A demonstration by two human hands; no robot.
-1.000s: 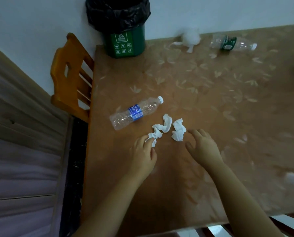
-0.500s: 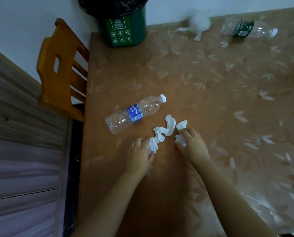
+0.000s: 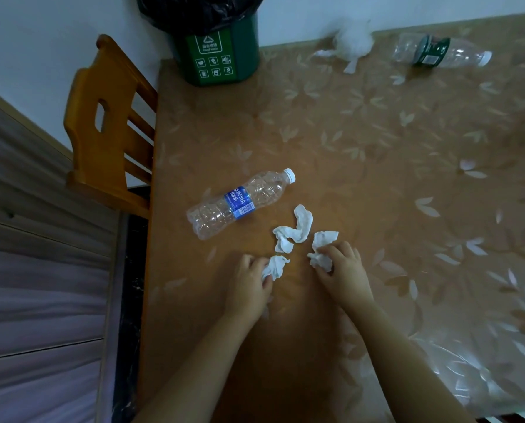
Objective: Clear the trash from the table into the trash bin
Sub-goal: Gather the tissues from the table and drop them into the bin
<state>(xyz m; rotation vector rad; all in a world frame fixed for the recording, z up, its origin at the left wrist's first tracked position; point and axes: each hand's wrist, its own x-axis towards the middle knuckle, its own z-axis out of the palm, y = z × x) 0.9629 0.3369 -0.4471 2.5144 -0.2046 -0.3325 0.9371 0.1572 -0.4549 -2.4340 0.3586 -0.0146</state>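
Since a second ago, your left hand [image 3: 249, 285] has pinched the near tissue scrap [image 3: 275, 266], torn free of the twisted tissue [image 3: 298, 228] resting mid-table. Your right hand [image 3: 345, 267], open before, now clutches the crumpled tissue [image 3: 320, 253]. Both loads can go to the trash bin [image 3: 218, 53], far-left corner.

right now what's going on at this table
A person is gathering crumpled tissues. The left hand is closed on one tissue wad, the right hand on another wad. A longer twisted tissue lies loose between them. The blue-label bottle, a green-label bottle and a white clump lie untouched. Nothing is at the green bin yet.
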